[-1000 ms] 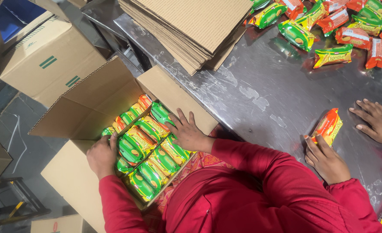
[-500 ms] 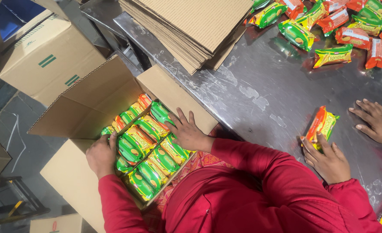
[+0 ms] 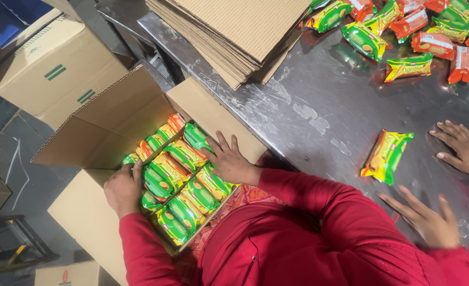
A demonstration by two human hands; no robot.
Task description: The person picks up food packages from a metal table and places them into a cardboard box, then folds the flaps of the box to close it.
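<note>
Across the steel bench (image 3: 319,111), a stack of flat cardboard sheets (image 3: 245,32) is being kept at the far edge, with loose packets (image 3: 414,37) scattered beyond it. Beside the bench, the open carton (image 3: 107,122) is being filled, and the green and orange packets in the carton (image 3: 181,185) are lying packed in tight rows. These rows are still being pressed level. The right hand (image 3: 229,161) is being held flat with fingers spread, grasping nothing. The left hand (image 3: 123,188) is being curled over the row's end, though whether it is gripping cannot be told. On the bench, a single packet (image 3: 385,156) is now lying released between a co-worker's open hands (image 3: 430,222), having been held a moment ago, so it is judged to be waiting as further supply for the carton.
</note>
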